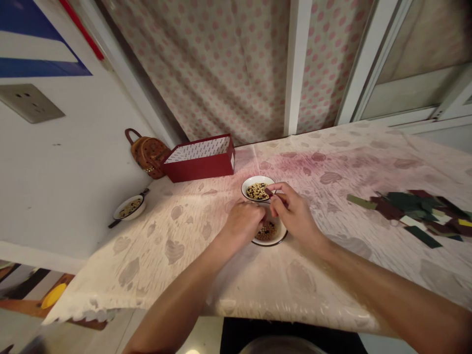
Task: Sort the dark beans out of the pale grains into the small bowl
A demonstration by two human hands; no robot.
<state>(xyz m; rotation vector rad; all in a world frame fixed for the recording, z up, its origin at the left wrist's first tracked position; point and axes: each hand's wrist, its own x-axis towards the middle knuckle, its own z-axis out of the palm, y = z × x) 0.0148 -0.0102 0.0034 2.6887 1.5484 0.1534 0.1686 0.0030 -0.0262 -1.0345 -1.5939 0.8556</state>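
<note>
Pinching a small dark piece between thumb and forefinger of the right hand, at the far bowl of mixed beans. Curling the left hand's fingers over the near bowl; cannot tell whether around anything.

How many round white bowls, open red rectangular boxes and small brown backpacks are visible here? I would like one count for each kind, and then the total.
Round white bowls: 3
Open red rectangular box: 1
Small brown backpack: 1
Total: 5
</note>
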